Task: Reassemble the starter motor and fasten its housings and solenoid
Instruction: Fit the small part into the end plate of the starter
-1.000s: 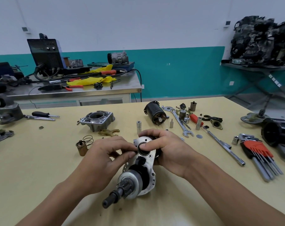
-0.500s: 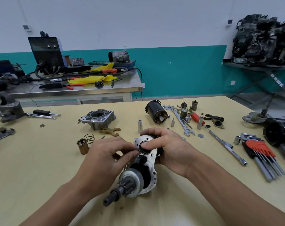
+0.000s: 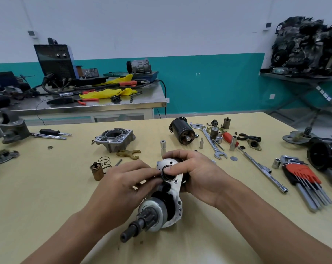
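The starter motor assembly lies on the yellow table, its pinion shaft pointing toward me. A black rubber ring sits at the upper opening of its silver plate. My right hand wraps around the top of the assembly, thumb pressing on the ring. My left hand pinches the ring's left edge with its fingertips. The black solenoid, the grey nose housing, a brown fork lever and a brass plunger with spring lie farther back.
A combination wrench, sockets and small parts are scattered at the back right. A long extension bar and a red hex key set lie to the right. A screwdriver lies at the back left, behind it a steel bench.
Both hands stay on the assembly, fingers shifting only slightly around the ring. The view has tipped down a little.
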Demonstrator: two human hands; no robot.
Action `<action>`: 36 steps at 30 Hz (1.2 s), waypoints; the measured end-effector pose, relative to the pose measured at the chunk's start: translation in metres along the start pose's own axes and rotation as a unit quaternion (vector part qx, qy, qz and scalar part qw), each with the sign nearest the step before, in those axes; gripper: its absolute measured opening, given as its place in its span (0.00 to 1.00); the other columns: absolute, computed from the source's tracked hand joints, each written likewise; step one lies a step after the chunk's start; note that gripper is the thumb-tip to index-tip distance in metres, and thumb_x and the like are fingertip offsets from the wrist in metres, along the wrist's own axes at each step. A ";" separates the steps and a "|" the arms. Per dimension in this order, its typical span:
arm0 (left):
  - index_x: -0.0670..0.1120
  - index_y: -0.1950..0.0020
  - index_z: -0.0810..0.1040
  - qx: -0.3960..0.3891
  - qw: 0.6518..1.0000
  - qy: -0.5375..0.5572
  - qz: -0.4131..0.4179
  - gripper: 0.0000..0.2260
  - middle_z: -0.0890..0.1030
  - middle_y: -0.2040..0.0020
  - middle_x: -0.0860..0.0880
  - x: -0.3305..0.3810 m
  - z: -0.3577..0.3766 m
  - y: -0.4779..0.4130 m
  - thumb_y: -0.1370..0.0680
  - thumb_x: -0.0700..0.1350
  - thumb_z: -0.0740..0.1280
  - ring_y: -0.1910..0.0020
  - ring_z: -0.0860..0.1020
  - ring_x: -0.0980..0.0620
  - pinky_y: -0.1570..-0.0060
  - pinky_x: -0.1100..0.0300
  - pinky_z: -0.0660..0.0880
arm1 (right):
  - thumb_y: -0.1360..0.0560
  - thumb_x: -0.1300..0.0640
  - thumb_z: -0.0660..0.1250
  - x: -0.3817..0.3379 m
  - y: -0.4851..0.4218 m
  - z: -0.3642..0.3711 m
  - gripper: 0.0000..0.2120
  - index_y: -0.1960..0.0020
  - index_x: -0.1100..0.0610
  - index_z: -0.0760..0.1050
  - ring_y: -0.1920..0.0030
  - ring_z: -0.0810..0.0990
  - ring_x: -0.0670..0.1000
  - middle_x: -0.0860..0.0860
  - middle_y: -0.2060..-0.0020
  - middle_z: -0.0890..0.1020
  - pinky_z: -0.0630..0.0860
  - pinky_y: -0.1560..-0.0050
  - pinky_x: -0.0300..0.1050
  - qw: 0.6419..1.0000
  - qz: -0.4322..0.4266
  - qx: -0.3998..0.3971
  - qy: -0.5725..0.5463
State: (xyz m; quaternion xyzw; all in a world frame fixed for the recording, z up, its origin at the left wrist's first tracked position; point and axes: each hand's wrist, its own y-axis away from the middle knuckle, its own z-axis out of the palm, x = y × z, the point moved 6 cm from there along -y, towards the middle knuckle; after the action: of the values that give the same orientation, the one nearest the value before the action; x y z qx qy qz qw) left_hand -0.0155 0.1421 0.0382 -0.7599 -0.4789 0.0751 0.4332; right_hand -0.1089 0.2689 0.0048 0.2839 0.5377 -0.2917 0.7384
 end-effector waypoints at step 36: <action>0.47 0.50 0.87 0.026 0.996 0.081 -0.038 0.09 0.83 0.59 0.53 -0.008 0.002 0.001 0.29 0.41 0.74 0.61 0.81 0.55 0.66 0.59 0.79 | 0.28 0.72 0.68 0.000 0.000 0.002 0.13 0.50 0.57 0.79 0.64 0.83 0.53 0.53 0.60 0.85 0.79 0.63 0.46 1.000 0.007 -0.002 0.001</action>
State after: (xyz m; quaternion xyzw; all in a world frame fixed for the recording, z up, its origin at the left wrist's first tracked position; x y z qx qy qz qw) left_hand -0.0202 0.1370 0.0337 -0.7334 -0.4685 0.0089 0.4925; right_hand -0.1075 0.2680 0.0057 0.2865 0.5373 -0.2851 0.7402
